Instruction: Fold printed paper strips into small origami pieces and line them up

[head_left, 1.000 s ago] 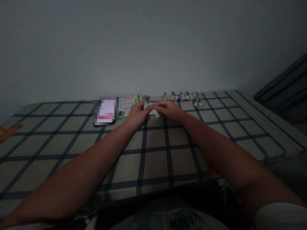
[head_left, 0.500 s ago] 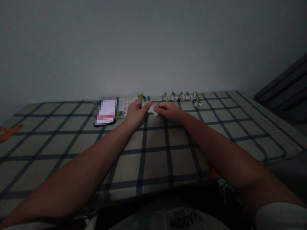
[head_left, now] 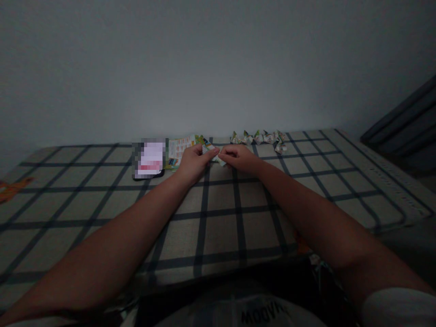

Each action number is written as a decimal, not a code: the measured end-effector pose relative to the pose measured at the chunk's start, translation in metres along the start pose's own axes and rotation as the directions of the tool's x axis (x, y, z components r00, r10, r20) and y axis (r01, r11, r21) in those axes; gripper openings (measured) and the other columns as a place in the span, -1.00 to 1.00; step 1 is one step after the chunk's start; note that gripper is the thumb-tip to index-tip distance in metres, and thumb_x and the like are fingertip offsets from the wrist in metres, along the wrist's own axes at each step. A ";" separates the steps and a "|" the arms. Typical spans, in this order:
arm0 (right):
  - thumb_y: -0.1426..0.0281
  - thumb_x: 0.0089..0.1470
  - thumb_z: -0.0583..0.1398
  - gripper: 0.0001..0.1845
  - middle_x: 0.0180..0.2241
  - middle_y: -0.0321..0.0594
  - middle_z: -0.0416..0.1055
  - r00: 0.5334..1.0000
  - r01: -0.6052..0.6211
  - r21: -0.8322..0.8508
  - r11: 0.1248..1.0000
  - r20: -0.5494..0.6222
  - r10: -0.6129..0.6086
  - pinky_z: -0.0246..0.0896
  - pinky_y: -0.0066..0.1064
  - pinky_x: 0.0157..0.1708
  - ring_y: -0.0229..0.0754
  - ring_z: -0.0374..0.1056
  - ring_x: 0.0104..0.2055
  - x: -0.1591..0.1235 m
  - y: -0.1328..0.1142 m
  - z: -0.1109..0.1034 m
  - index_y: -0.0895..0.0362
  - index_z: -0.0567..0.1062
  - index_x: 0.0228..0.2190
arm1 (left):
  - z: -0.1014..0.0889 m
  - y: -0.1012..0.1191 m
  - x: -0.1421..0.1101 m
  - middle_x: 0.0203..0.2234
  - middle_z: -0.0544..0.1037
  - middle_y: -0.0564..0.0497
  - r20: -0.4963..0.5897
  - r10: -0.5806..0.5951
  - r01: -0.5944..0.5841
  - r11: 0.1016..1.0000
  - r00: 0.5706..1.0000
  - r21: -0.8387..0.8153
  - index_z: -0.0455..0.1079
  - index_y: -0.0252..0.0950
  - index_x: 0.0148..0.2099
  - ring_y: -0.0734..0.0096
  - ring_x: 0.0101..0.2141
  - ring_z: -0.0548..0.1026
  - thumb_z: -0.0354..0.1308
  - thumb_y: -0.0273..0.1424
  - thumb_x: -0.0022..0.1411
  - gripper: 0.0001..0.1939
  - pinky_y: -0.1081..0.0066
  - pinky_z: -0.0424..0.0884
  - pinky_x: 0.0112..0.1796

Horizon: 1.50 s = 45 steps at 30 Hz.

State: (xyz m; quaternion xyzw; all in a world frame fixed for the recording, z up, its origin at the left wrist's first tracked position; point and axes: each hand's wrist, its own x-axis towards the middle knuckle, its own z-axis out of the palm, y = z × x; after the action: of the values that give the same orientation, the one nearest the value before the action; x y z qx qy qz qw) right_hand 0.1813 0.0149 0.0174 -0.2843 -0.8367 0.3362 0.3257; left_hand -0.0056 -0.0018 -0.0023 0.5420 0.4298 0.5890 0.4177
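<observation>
Both my hands meet far out over a checked bedsheet [head_left: 238, 218]. My left hand [head_left: 195, 160] and my right hand [head_left: 238, 157] pinch a small printed piece of paper [head_left: 211, 151] between their fingertips. The fingers of both hands are curled closed on it. Just behind my left hand lies a colourful printed sheet [head_left: 181, 149]. A row of several small folded paper pieces [head_left: 259, 136] lies behind my right hand near the wall.
A dark phone with a lit screen [head_left: 149, 159] lies left of the printed sheet. An orange object [head_left: 12, 188] shows at the left edge. A plain wall rises behind the bed, and dark furniture [head_left: 405, 131] stands at the right.
The hands shifted only slightly, working the small paper between the fingertips. Nothing else moved.
</observation>
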 end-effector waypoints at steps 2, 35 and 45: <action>0.15 0.21 0.09 -0.65 -0.58 -0.38 0.21 1.000 0.001 0.023 1.000 0.017 -0.001 0.00 -0.43 -0.44 -0.32 0.13 -0.49 -0.001 -0.001 -0.001 0.14 0.33 -0.49 | -0.001 -0.001 0.001 -0.74 0.27 0.14 -0.030 0.026 -0.023 0.997 0.999 0.080 0.25 -0.27 -0.61 0.59 -0.67 0.17 0.49 -0.15 -0.07 -0.51 0.48 -0.02 -0.63; 0.19 0.19 0.12 -0.68 -0.59 -0.38 0.23 0.997 -0.067 -0.048 0.997 -0.037 0.066 -0.03 -0.44 -0.44 -0.30 0.11 -0.50 0.002 -0.005 -0.002 0.13 0.31 -0.50 | 0.003 0.000 0.009 -0.63 0.38 0.11 -0.197 -0.020 -0.024 0.976 0.980 -0.218 0.40 -0.28 -0.48 0.56 -0.62 0.32 0.45 -0.15 -0.02 -0.64 0.48 0.20 -0.58; 0.18 0.18 0.13 -0.69 -0.58 -0.37 0.25 0.995 -0.075 -0.046 0.996 -0.064 0.072 -0.02 -0.43 -0.44 -0.30 0.12 -0.50 0.003 0.000 -0.002 0.13 0.34 -0.48 | 0.004 0.004 0.010 -0.51 0.49 0.04 -0.168 -0.065 0.007 0.946 0.984 -0.325 0.47 -0.28 -0.36 0.49 -0.53 0.44 0.38 -0.09 0.05 -0.64 0.48 0.32 -0.53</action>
State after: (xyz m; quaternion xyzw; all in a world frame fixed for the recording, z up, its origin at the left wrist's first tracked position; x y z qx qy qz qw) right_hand 0.1810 0.0177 0.0202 -0.3327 -0.8230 0.3187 0.3322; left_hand -0.0027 0.0071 0.0043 0.4041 0.3724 0.6894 0.4720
